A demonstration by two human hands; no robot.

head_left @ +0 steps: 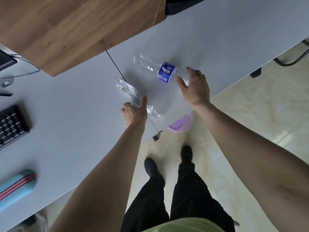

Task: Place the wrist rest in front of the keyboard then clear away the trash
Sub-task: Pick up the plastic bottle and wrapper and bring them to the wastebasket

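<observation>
Right hand [195,87] at bottle [157,68] — left hand [135,111] at wrapper [128,90].

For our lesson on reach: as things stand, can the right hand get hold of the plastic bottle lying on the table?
Probably yes. The right hand is open at the capped end of the plastic bottle, with nothing between them on the table.

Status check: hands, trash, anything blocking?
Right hand open at bottle. Left hand open at plastic wrapper. Nothing blocking.
</observation>
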